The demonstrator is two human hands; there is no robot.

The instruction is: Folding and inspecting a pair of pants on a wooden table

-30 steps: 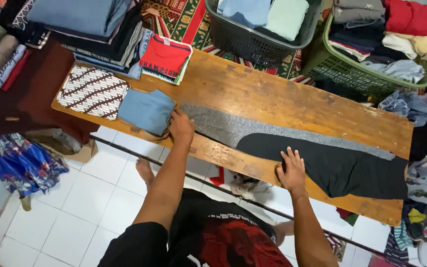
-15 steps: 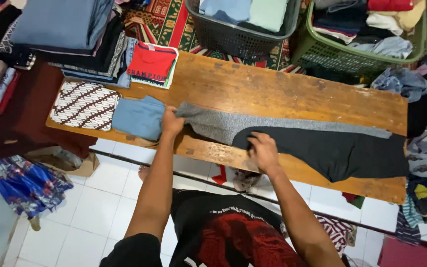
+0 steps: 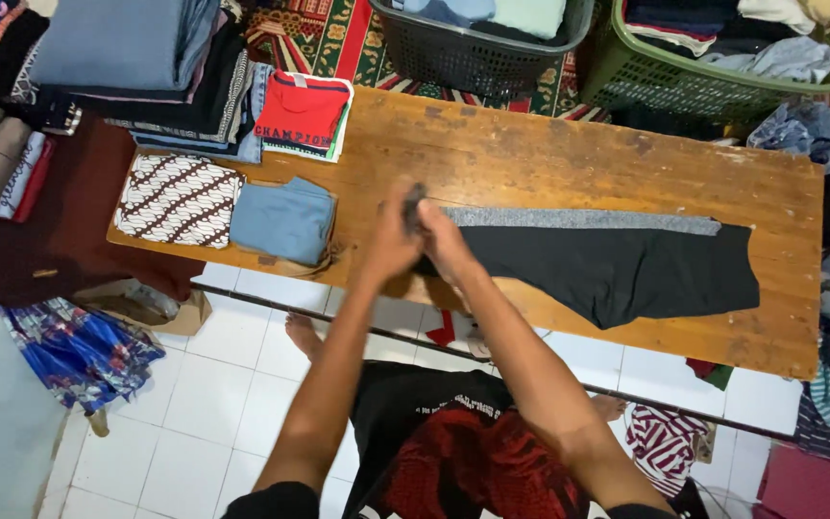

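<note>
Beyond table (image 3: 569,163), clothes-filled baskets (image 3: 473,58)

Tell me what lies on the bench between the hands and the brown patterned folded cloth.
In the head view, one folded light blue garment lies between the patterned cloth and the hands; bare wooden bench fills the remaining gap.

Person wears a black short-sleeved T-shirt (image 3: 434,452) with a red printed graphic on the chest; forearms and both feet bare.

Black-and-grey garment (image 3: 617,264) flat on table (image 3: 530,163)
</note>
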